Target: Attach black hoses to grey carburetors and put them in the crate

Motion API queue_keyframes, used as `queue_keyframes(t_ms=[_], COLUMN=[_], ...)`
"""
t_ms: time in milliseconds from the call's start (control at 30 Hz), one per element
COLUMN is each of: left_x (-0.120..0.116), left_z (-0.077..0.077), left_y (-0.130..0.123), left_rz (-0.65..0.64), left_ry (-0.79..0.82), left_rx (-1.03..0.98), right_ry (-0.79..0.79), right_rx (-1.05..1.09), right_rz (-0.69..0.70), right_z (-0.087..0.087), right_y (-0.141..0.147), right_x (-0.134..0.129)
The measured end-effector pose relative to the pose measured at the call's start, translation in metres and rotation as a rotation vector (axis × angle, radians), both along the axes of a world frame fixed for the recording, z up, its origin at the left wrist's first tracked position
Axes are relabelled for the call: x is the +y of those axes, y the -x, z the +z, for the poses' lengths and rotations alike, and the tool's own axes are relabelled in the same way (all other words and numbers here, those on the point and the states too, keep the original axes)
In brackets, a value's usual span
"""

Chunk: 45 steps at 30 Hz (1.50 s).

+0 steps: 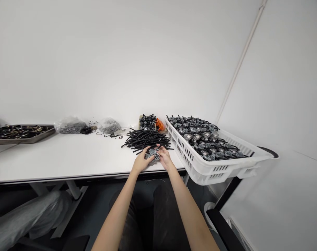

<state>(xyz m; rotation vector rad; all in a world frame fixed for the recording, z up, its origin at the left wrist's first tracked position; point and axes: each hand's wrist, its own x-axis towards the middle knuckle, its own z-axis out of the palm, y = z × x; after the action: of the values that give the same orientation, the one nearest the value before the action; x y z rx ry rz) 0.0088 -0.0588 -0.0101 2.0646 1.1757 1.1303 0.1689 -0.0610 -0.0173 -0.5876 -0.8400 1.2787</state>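
Note:
My left hand (141, 161) is closed around a small grey metal carburetor (153, 157) just above the front edge of the white table. Against the carburetor's right side, my right hand (164, 157) has its fingers bent in. Something dark shows at the right fingertips, too small to make out. Directly behind both hands lies a loose pile of short black rubber hoses (145, 139). A white plastic crate (200, 170) to the right holds many similar carburetors (212, 148) with black hoses on them.
Behind the hoses are a box of small black and metal parts (147, 122) and an orange container (160, 124). Clear plastic bags of parts (72, 125) and loose black rings lie further left. A metal tray (30, 139) stands at far left. The crate overhangs the table's front edge.

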Motion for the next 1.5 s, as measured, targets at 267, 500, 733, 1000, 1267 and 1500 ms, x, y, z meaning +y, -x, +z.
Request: queue_keyframes(t_ms=[267,500,733,1000,1267,1500], left_x=[-0.0024,-0.005,-0.0024,0.0008,-0.0003,-0.0014], left_z=[0.003,0.0054,0.0026,-0.0005,0.0007,0.0017], left_y=[-0.0006,-0.0008,-0.0011,-0.0003,0.0001,0.0001], left_rz=[0.0,-0.01,0.023,0.026,0.016,0.012], left_ry=[0.012,0.0,0.031,0.024,0.007,0.007], left_rx=[0.009,0.008,0.007,0.012,-0.001,-0.003], right_ry=[0.008,0.007,0.041,0.012,-0.026,-0.002], right_rx=[-0.007,-0.029,0.061,0.053,0.038,0.049], right_rz=[-0.036,-0.065,-0.007,0.001,0.04,0.032], right_z=[0.001,0.003,0.0033,0.0023,0.0013,0.0015], right_y=[0.0022,0.004,0.0007,-0.0006,0.0004,0.0013], right_x=[0.0009,-0.0001,-0.001,0.0002,-0.0024,-0.003])
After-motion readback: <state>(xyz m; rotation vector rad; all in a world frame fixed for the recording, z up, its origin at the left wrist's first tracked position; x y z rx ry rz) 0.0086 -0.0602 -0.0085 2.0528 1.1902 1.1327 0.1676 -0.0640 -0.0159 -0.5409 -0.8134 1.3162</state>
